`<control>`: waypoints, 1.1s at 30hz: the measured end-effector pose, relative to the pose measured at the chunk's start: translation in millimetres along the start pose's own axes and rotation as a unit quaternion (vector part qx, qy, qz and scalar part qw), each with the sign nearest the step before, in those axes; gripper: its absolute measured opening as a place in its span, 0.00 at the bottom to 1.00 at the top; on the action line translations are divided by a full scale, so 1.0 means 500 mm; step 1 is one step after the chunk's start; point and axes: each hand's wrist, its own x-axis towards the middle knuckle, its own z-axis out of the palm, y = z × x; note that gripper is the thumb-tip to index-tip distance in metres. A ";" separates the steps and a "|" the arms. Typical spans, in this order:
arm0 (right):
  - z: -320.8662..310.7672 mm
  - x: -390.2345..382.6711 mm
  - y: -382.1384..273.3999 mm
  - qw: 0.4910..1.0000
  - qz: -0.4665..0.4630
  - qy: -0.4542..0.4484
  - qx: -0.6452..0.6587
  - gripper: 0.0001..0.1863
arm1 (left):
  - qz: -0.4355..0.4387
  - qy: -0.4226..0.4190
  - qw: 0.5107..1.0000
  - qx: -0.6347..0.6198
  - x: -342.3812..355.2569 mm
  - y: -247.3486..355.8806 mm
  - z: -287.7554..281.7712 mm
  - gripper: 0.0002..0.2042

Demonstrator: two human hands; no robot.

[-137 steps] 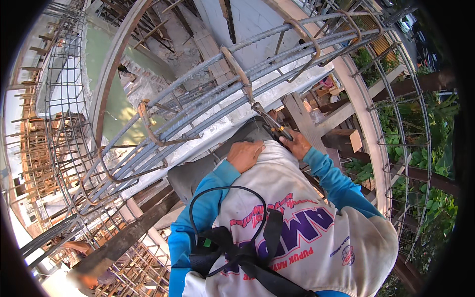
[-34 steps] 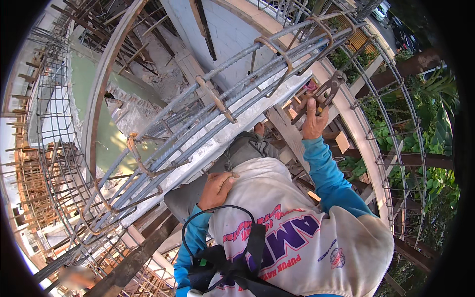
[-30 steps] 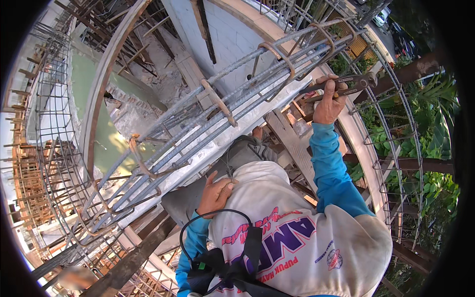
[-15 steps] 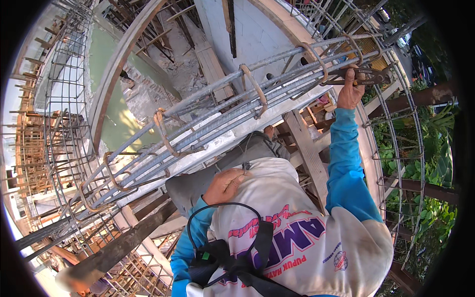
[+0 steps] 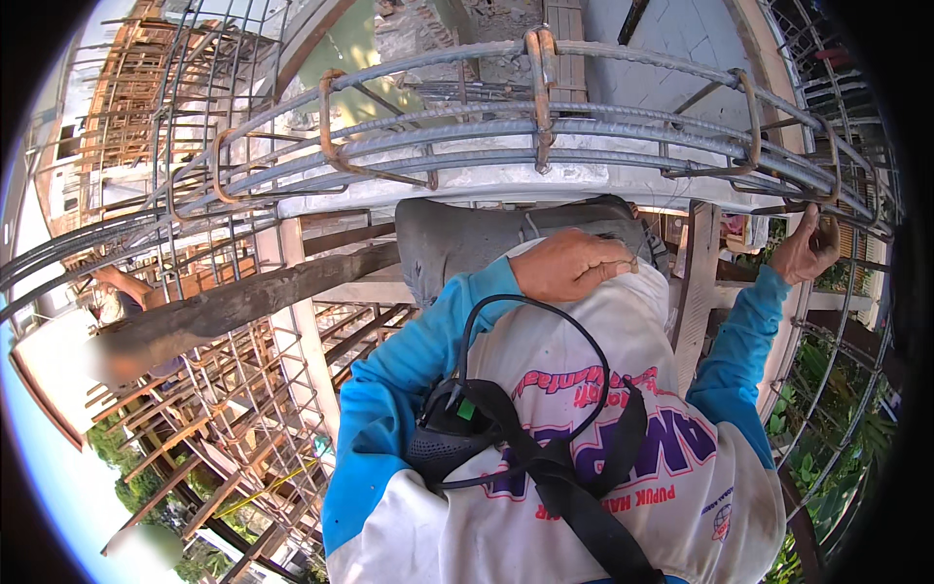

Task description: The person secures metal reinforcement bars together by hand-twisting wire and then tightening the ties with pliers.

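Rebar cage (image 5: pixel 623 127): runs above and along the white ledge (image 5: pixel 457 190). Long axis left to right across the wearer's front, appearing bowed; square stirrups (image 5: pixel 542 107) cross it, rust-brown.

Key relation: the cage's right-hand stretch lies just above the right hand (image 5: pixel 806 255), which is past the ledge's right end, fingers up. Right is the nearer hand. A slim dark piece (image 5: pixel 778 209), perhaps a tool handle, lies by its fingertips, roughly in line with the bars. Right grip: fingers partly curled; cannot tell whether it pinches that piece.

Left hand (image 5: pixel 569 265): well short of the ledge's near edge, over the lap by the shirt hem. Left grip: fingers folded, tips gathered; cannot tell what, if anything, is between them.

Writing: pale sweatshirt (image 5: pixel 681 526) carries large purple lettering edged in pink, smaller pink-red lines and a round emblem (image 5: pixel 722 523); inverted from here, not transcribed. No label made out on the steel.

Outward: grey trousers (image 5: pixel 448 253) against the ledge's near edge; weathered timber pole (image 5: pixel 253 310) at left; black strap (image 5: pixel 584 526) across the chest.
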 end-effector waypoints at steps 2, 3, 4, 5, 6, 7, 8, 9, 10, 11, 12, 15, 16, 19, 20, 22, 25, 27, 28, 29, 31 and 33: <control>-0.021 -0.063 -0.018 0.980 0.147 -0.132 -0.004 0.17 | 0.013 0.003 1.000 0.020 -0.002 0.001 0.003 0.10; -0.026 -0.098 -0.052 0.945 0.193 -0.261 0.041 0.18 | 0.014 0.005 1.000 0.018 0.003 -0.002 0.006 0.10; -0.025 -0.127 -0.079 0.872 0.289 -0.389 0.066 0.21 | 0.019 0.011 1.000 0.017 0.003 -0.002 0.006 0.10; -0.018 -0.157 -0.118 0.805 0.326 -0.482 0.120 0.23 | 0.025 0.014 0.999 0.018 0.004 -0.002 0.004 0.10; -0.009 -0.182 -0.157 0.724 0.356 -0.565 0.171 0.25 | 0.026 0.013 0.999 0.017 0.007 -0.001 -0.001 0.10; 0.005 -0.202 -0.188 0.724 0.355 -0.566 0.171 0.25 | 0.023 -0.006 0.999 0.031 0.009 0.000 -0.005 0.09; 0.014 -0.218 -0.214 0.694 0.389 -0.555 0.245 0.25 | 0.021 -0.027 0.998 0.045 0.011 0.002 -0.007 0.09; 0.018 -0.225 -0.226 0.658 0.420 -0.539 0.317 0.26 | 0.021 -0.028 0.998 0.046 0.010 0.001 -0.007 0.09; 0.021 -0.223 -0.226 0.659 0.420 -0.537 0.317 0.26 | 0.011 -0.023 0.998 0.063 0.007 -0.002 -0.005 0.09; 0.029 -0.208 -0.224 0.643 0.393 -0.555 0.352 0.25 | 0.011 -0.018 0.997 0.080 0.017 -0.005 -0.006 0.09; 0.035 -0.194 -0.222 0.625 0.365 -0.572 0.385 0.25 | 0.022 -0.021 0.996 0.080 0.018 -0.008 -0.005 0.09; 0.049 -0.173 -0.240 0.585 0.299 -0.656 0.372 0.22 | -0.071 0.099 0.991 0.061 0.008 -0.026 -0.001 0.08; 0.058 -0.169 -0.254 0.599 0.269 -0.661 0.363 0.20 | -0.096 0.126 0.987 0.038 0.006 -0.033 0.001 0.09; 0.075 -0.179 -0.286 0.653 0.223 -0.647 0.324 0.18 | -0.063 0.187 0.978 0.063 -0.002 -0.030 -0.004 0.10; 0.077 -0.189 -0.289 0.668 0.218 -0.638 0.316 0.18 | -0.095 0.173 0.979 0.054 -0.010 -0.029 -0.011 0.10; 0.076 -0.199 -0.292 0.695 0.258 -0.606 0.288 0.19 | -0.121 0.154 0.980 0.029 -0.015 -0.016 -0.013 0.10; 0.079 -0.213 -0.309 0.701 0.312 -0.568 0.297 0.21 | -0.118 0.147 0.982 0.032 -0.044 -0.024 -0.006 0.12; 0.074 -0.216 -0.323 0.690 0.343 -0.565 0.294 0.25 | -0.102 0.132 0.986 -0.024 -0.062 -0.020 -0.009 0.13; 0.073 -0.218 -0.317 0.685 0.372 -0.551 0.299 0.28 | -0.084 0.113 0.986 -0.086 -0.071 -0.019 -0.010 0.13; 0.074 -0.213 -0.315 0.679 0.371 -0.555 0.307 0.28 | -0.087 0.120 0.986 -0.078 -0.080 -0.016 -0.007 0.13; 0.078 -0.199 -0.307 0.668 0.441 -0.495 0.338 0.27 | -0.088 0.101 0.966 -0.220 -0.086 -0.015 0.006 0.14; 0.082 -0.194 -0.302 0.645 0.451 -0.507 0.351 0.27 | -0.130 0.069 0.953 -0.263 -0.090 -0.015 0.010 0.14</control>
